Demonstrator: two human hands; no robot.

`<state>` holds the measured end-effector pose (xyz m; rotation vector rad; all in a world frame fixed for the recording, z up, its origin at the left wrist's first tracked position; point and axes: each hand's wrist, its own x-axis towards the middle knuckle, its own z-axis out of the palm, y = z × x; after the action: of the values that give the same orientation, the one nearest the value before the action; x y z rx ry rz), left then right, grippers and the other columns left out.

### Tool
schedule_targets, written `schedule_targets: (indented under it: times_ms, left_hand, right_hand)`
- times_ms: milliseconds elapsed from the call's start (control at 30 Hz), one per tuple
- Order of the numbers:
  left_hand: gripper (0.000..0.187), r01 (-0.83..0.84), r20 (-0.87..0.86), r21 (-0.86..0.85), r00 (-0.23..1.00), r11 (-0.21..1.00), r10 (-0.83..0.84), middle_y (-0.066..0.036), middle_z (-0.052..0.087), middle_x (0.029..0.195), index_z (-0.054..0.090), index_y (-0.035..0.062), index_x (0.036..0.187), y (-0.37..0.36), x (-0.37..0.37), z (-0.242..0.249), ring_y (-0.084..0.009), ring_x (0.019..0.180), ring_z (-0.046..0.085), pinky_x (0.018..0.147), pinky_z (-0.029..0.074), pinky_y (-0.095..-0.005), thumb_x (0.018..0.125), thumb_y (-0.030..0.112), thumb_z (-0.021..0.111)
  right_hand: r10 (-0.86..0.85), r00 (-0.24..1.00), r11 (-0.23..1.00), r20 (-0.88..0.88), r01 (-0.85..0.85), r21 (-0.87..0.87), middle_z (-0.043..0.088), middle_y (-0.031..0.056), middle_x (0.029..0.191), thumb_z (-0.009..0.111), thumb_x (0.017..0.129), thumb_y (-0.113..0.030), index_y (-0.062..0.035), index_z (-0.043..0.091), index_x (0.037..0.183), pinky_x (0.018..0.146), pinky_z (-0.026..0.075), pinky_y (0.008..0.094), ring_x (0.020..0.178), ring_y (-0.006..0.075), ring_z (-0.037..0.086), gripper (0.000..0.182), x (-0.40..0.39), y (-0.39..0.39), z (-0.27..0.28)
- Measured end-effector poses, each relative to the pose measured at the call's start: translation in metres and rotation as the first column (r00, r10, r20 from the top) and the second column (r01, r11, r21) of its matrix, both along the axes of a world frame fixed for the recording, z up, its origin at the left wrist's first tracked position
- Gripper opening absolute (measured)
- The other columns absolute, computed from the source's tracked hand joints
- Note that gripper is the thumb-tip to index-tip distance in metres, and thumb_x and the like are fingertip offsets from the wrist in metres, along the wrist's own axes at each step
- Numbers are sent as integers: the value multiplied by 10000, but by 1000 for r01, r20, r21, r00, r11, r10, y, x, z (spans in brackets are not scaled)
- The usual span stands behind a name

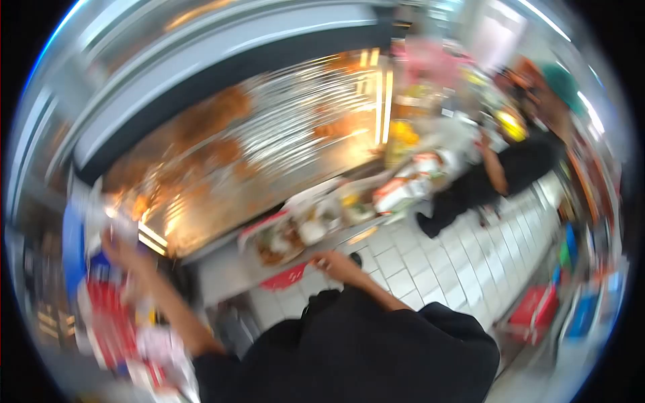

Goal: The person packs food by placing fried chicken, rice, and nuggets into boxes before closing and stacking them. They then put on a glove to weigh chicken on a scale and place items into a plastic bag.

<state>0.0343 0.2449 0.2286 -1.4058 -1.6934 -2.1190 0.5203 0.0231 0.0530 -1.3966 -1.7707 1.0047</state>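
Note:
My left hand reaches out at the far left, beside a blue object and above red-and-white packages. It is smeared by motion, so its fingers and anything in them cannot be made out. My right hand is in front of my body near the counter edge, its fingers curled together; whatever they hold, if anything, is too small to name. Just beyond it on the counter lies a tray of food, with white containers next to it. A red item shows below the counter edge.
A lit display case with browned food stands behind the counter. At the right, a person in black works by the counter. A red box sits at the lower right, beside the white tiled floor.

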Motion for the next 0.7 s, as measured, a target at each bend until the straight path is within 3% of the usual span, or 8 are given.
schedule_targets:
  times_ms: [33, 100, 133, 267, 300, 333, 533, 700]
  left_hand:
    - [343, -91, -220, -4, 972, 996, 88, -186, 599, 1256, 549, -61, 1255, -34, 39, -13, -275, 1141, 563, 1020, 425, -395, 949, 96, 535]
    - [349, 169, 371, 40, 913, 985, -171, -175, 592, 1268, 545, -63, 1275, -59, 57, -80, -267, 1147, 569, 970, 478, -386, 974, 114, 537]
    - [339, 98, 268, -6, 959, 995, -93, -177, 610, 1242, 578, -60, 1249, -61, 33, -149, -249, 1121, 592, 938, 501, -358, 980, 143, 545]
    - [297, -3, 358, -641, 884, 768, 302, -155, 701, 886, 672, -27, 1099, -138, 90, -275, -219, 668, 651, 515, 518, -317, 950, 213, 579]
    - [283, 20, 328, -659, 907, 752, 264, -168, 695, 848, 671, -18, 1102, -153, 106, -288, -266, 662, 649, 549, 522, -355, 948, 193, 562]
    - [299, -158, -151, -563, 985, 811, 87, -201, 687, 929, 661, -7, 1135, -162, 87, -346, -313, 744, 660, 654, 535, -393, 936, 199, 574]
    - [313, -381, -399, -812, 915, 442, 57, -208, 598, 1229, 679, 88, 1139, -171, 117, -296, -373, 1072, 592, 835, 492, -448, 873, 247, 642]
    - [306, -581, -763, -562, 640, 589, -97, -190, 575, 1261, 664, 112, 1109, -166, 95, -298, -441, 1123, 551, 872, 462, -535, 843, 263, 646]
  right_hand:
    - [12, 1000, 1000, -4, -12, -7, 681, 119, 968, 597, 924, -156, -97, 641, 1144, 704, 531, 360, 767, 219, 669, 232, 1, -2, 6]
    - [-14, 1000, 993, -12, 13, -115, 683, 113, 975, 581, 935, -179, -73, 633, 1121, 719, 529, 380, 813, 234, 670, 221, 6, -9, -1]
    - [-31, 1000, 991, 4, 31, -128, 682, 110, 972, 581, 937, -194, -68, 632, 1117, 727, 527, 388, 819, 244, 668, 226, 10, -13, -3]
    - [-29, 1000, 991, 6, 29, -129, 683, 96, 957, 588, 935, -229, -64, 628, 1111, 758, 514, 400, 809, 265, 666, 245, 14, -20, -16]
    - [0, 1000, 992, 18, 2, -125, 684, 91, 953, 590, 933, -230, -70, 628, 1111, 763, 510, 405, 808, 263, 667, 241, 13, -19, -13]
    - [9, 1000, 991, 12, -7, -136, 684, 91, 953, 590, 933, -230, -70, 628, 1111, 763, 510, 405, 808, 263, 667, 241, 11, -16, -10]
    - [154, 987, 967, 42, -142, -212, 688, 82, 950, 602, 919, -228, -86, 643, 1093, 747, 504, 405, 806, 257, 665, 228, 7, 4, -4]
    - [234, 972, 958, 30, -225, -180, 682, 108, 933, 603, 913, -240, -106, 665, 1073, 757, 507, 409, 817, 290, 656, 218, -2, 41, -10]
